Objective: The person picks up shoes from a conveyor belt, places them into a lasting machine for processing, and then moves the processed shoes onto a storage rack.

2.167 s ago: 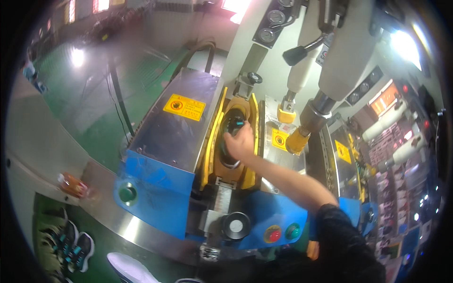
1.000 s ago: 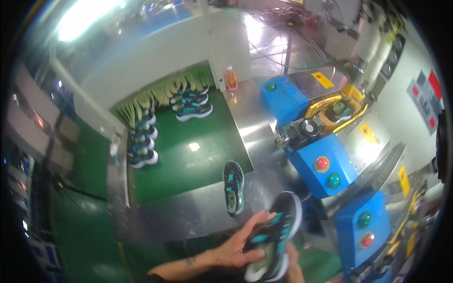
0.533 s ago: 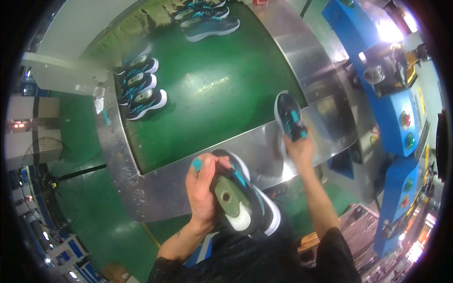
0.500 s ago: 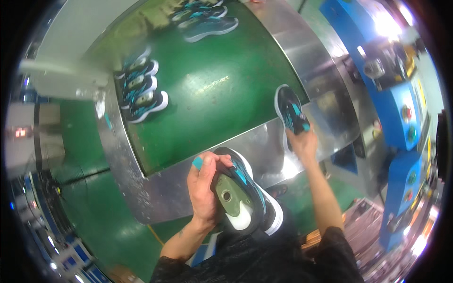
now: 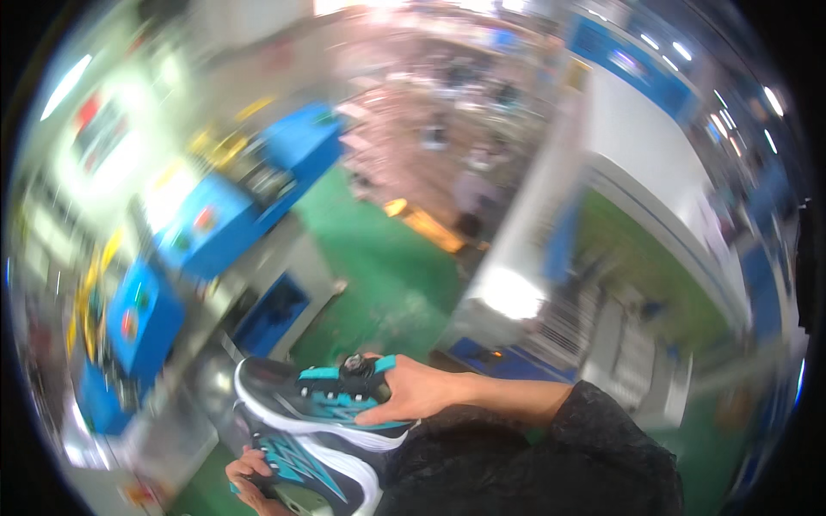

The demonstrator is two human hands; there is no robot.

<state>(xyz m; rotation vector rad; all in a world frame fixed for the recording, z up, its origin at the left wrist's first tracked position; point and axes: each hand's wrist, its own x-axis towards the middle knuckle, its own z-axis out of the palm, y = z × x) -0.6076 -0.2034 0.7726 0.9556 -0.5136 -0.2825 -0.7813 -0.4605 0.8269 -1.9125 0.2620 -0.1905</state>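
Observed right hand point(image 5: 417, 390) clamped on black-and-teal sneaker point(image 5: 288, 391), left hand point(image 5: 249, 483) clamped on matching sneaker point(image 5: 327, 473) alongside, both close to dark clothing point(image 5: 525, 464). Noted blue control box point(image 5: 213, 254) with red button point(image 5: 205, 219) at left, white-cased machine point(image 5: 637, 125) at right, green floor point(image 5: 366, 249) between.

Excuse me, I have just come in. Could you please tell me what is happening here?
A person is holding two sneakers: the right hand grips one black-and-teal sneaker, and the left hand holds a second black-and-teal sneaker close beside it. Both have white soles. Blue control boxes with red and green buttons stand on the left, above the green floor. Much of the background is blurred.
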